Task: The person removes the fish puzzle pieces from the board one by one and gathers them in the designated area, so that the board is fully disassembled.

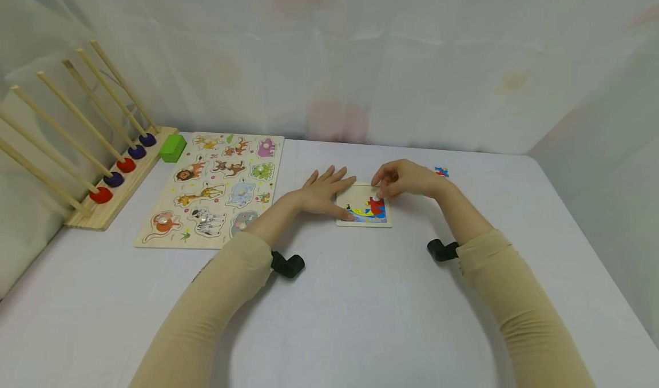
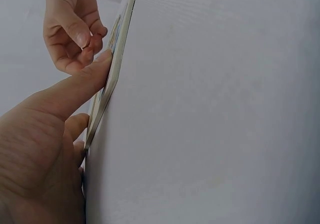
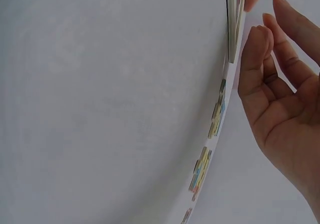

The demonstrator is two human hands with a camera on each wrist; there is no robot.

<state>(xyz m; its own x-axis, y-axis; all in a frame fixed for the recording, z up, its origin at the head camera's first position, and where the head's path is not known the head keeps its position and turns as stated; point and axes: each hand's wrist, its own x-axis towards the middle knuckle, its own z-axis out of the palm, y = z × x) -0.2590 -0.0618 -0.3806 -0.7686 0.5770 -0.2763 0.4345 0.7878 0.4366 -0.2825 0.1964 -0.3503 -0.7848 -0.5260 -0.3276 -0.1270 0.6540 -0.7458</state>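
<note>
A small square wooden jigsaw tray (image 1: 360,224) lies flat on the white table, partly filled with red, blue and yellow pieces. My left hand (image 1: 324,194) rests at its left side with fingers spread, the thumb lying over the front rim. Above the tray's right side, my right hand (image 1: 407,179) has its fingers loosely bent, tips close over a red puzzle piece (image 1: 377,206). Nothing shows between the right thumb and fingers in the right wrist view. Beside that hand lie loose puzzle pieces (image 3: 201,169); the head view shows one blue-and-red piece (image 1: 441,171) beyond the right wrist.
A wooden animal peg puzzle (image 1: 237,176) lies left of the tray. Farther left stands a wooden rack with upright rods (image 1: 98,202) and red and blue beads, with a green block (image 1: 172,148) beside it. A white curtain (image 1: 329,62) hangs behind the table.
</note>
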